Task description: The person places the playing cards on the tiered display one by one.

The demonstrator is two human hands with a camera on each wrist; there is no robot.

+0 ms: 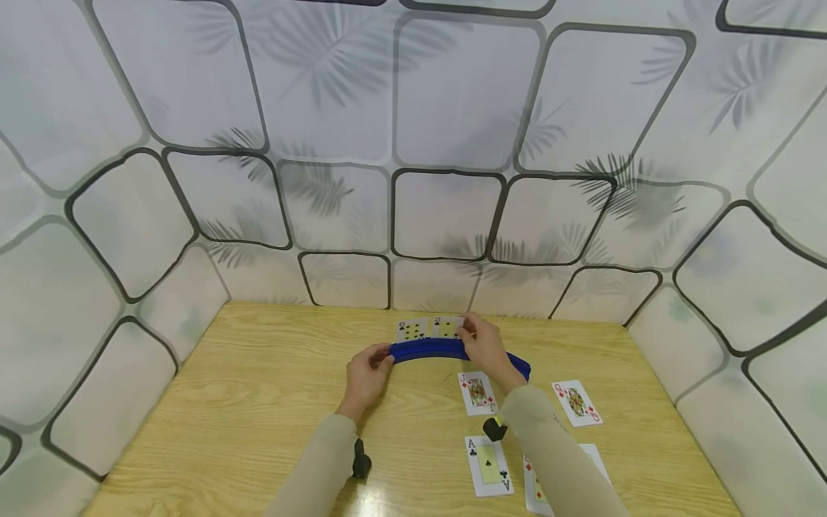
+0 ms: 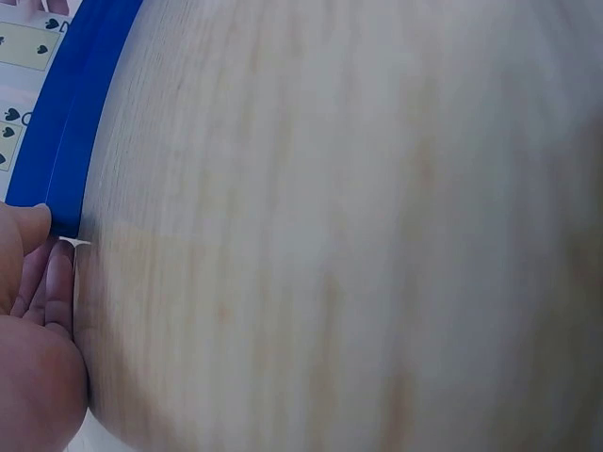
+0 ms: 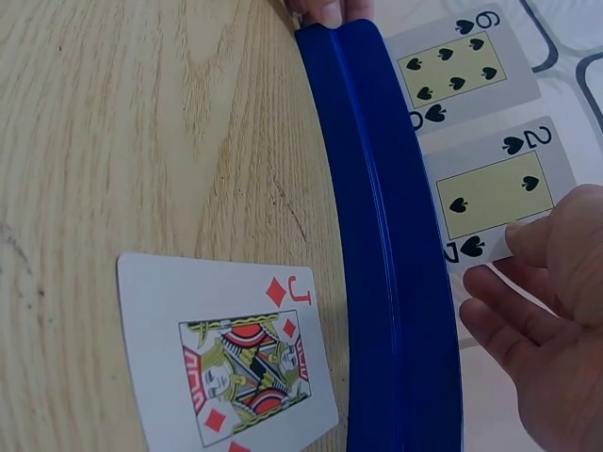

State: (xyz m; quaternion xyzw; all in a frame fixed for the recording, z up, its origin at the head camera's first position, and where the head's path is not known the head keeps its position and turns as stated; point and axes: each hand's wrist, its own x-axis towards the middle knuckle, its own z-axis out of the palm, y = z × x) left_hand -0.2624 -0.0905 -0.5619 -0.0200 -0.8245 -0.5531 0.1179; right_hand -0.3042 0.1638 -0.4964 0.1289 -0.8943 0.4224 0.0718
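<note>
A curved blue card holder (image 1: 429,350) lies across the table, with the six of spades (image 1: 412,330) and the two of spades (image 1: 446,327) standing up along its far side. My left hand (image 1: 367,373) grips the holder's left end between thumb and fingers. At the two of spades, my right hand (image 1: 484,346) pinches the card's right edge, thumb in front and fingers behind, as the right wrist view shows. Just on the near side of the holder lies the jack of diamonds (image 3: 250,363), face up.
Face up at the right lie the queen of diamonds (image 1: 577,403) and the ace of clubs (image 1: 489,467). Another red card (image 1: 535,492) and a white card edge are partly hidden under my right sleeve. Patterned fabric walls (image 1: 446,215) enclose the wooden table (image 1: 258,402) behind and at both sides.
</note>
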